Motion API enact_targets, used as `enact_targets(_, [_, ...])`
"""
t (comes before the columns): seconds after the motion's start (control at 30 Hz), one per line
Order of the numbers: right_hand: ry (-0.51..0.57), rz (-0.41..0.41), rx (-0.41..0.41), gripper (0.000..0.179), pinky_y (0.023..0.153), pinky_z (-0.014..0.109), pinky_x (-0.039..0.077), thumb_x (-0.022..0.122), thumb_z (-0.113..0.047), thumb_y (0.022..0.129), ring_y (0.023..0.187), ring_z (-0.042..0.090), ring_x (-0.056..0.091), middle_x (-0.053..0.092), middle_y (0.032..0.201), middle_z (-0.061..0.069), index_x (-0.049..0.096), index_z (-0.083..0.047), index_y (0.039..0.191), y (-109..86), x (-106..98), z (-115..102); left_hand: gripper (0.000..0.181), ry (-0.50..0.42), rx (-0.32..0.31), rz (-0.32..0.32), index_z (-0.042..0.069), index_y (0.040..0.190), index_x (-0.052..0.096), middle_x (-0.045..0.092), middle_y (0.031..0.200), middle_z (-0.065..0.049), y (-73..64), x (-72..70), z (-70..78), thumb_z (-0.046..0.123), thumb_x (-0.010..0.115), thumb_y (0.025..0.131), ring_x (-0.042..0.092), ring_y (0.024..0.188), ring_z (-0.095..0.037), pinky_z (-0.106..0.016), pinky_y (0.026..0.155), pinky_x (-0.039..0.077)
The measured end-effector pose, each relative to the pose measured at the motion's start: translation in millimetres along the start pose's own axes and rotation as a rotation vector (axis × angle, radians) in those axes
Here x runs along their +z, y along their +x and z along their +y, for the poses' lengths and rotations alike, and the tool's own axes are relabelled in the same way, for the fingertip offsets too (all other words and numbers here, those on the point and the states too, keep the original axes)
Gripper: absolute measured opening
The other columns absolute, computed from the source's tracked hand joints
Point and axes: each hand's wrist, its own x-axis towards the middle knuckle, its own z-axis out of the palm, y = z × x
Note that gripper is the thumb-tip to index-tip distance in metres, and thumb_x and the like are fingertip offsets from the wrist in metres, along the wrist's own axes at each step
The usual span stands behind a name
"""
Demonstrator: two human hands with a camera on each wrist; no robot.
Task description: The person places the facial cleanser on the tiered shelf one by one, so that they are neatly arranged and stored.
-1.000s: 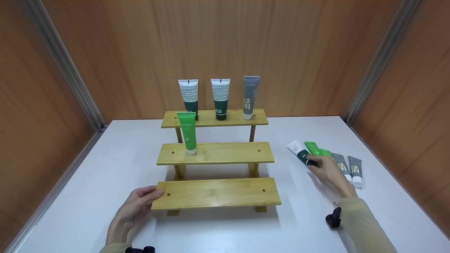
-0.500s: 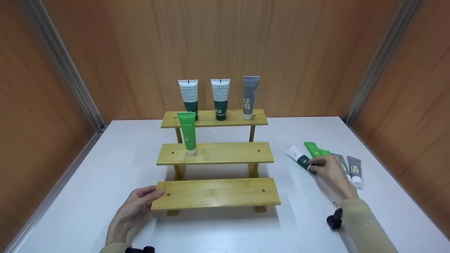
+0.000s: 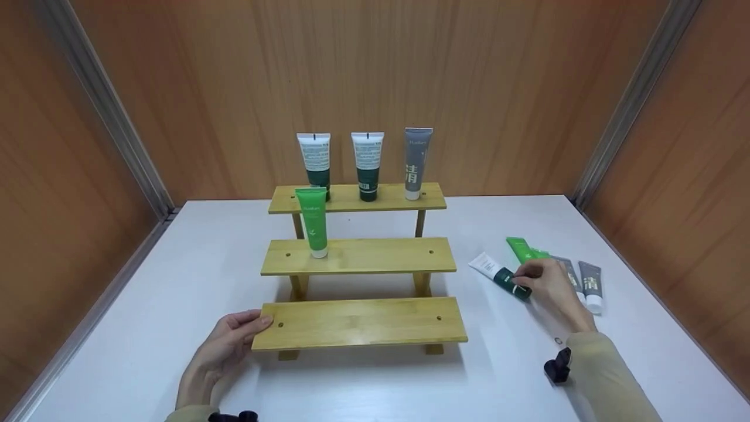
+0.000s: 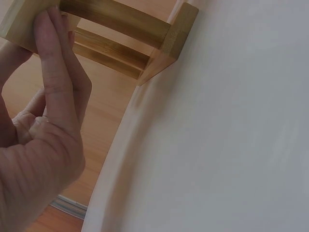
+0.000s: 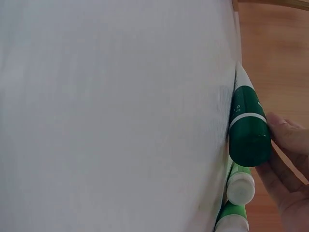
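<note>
My left hand (image 3: 225, 346) pinches the left end of the lowest board of a three-tier wooden display stand (image 3: 363, 322). In the left wrist view, its straight fingers (image 4: 57, 82) lie against that board. On the table right of the stand lies a white and dark green squeeze tube (image 3: 498, 275), cap toward me. My right hand (image 3: 551, 290) pinches it near the cap with thumb and fingers. In the right wrist view, the thumb (image 5: 287, 133) meets the side of the tube (image 5: 248, 125); the fingers' far contact is partly hidden.
Two white and green tubes (image 3: 368, 167) and a grey tube (image 3: 417, 164) stand on the top tier. One green tube (image 3: 313, 223) stands on the middle tier's left. Green tubes (image 3: 520, 249) and grey tubes (image 3: 592, 287) lie beyond my right hand. Wooden walls (image 3: 375, 88) enclose the table.
The white and dark green tube has shifted slightly toward me and turned, its white end moving left and nearer. My right hand moved only slightly; my left hand stayed on the stand.
</note>
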Motion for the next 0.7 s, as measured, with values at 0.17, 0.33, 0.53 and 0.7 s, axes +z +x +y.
enact_targets(0.17, [0.027, 0.002, -0.039, 0.021, 0.081, 0.021, 0.055, 0.077, -0.003, 0.086, 0.097, 0.027, 0.067, 0.072, 0.098, 0.015, 0.072, 0.001, 0.105, 0.4, 2.2, -0.2, 0.027, 0.014, 0.004, 0.007, 0.007, 0.123, 0.066, 0.077, 0.105, 0.003, -0.2, 0.6, -0.3, 0.017, 0.065, 0.098, 0.075, 0.096, -0.009, -0.019, 0.083, 0.061])
enact_targets(0.33, [0.069, -0.077, -0.037, 0.046, 0.083, 0.031, 0.058, 0.077, -0.004, 0.086, 0.101, 0.035, 0.066, 0.068, 0.107, 0.024, 0.061, 0.009, 0.127, 1.4, 1.3, -1.9, 0.038, 0.037, -0.007, 0.035, 0.002, 0.131, 0.061, 0.076, 0.106, 0.003, 0.9, 1.4, 0.6, 0.021, 0.067, 0.098, 0.074, 0.097, -0.009, -0.020, 0.084, 0.060])
enact_targets(0.53, [0.035, -0.217, 0.053, 0.056, 0.090, 0.041, 0.058, 0.075, -0.015, 0.089, 0.112, 0.042, 0.064, 0.064, 0.123, 0.031, 0.054, 0.011, 0.134, 2.5, -1.2, -5.8, 0.040, 0.024, -0.023, 0.038, 0.001, 0.132, 0.058, 0.076, 0.106, 0.002, 1.0, 1.5, 1.6, 0.021, 0.066, 0.098, 0.074, 0.098, -0.008, -0.019, 0.086, 0.060])
enact_targets(0.7, [-0.032, -0.269, 0.065, 0.056, 0.095, 0.052, 0.055, 0.075, -0.018, 0.088, 0.111, 0.043, 0.064, 0.065, 0.121, 0.033, 0.056, 0.014, 0.130, 4.6, -1.2, -8.2, 0.044, 0.023, -0.024, 0.030, -0.001, 0.135, 0.056, 0.076, 0.107, 0.002, 1.1, 1.3, 1.9, 0.021, 0.066, 0.098, 0.074, 0.099, -0.009, -0.020, 0.086, 0.060])
